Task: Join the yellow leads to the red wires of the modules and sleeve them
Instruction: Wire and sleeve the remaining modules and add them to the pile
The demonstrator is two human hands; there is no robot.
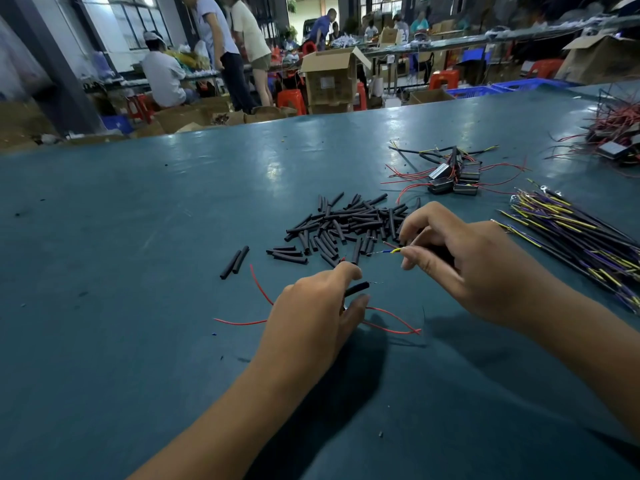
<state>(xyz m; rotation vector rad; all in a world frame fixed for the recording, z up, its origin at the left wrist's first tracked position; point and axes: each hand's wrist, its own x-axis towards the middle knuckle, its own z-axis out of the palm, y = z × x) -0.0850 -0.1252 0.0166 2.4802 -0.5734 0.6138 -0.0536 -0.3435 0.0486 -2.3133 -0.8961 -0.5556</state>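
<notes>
My left hand pinches a black sleeve with a bare wire tip poking out of its right end. Red wires trail from under this hand across the table. My right hand pinches a yellow lead whose stripped end points left toward the sleeve; a small gap separates the two ends. A pile of black sleeves lies just beyond both hands. The module that the red wires belong to is hidden under my left hand.
A cluster of black modules with red wires sits at the back right. A bundle of yellow and purple leads lies to the right. More modules pile at the far right. Two loose sleeves lie left. People work beyond the blue-green table.
</notes>
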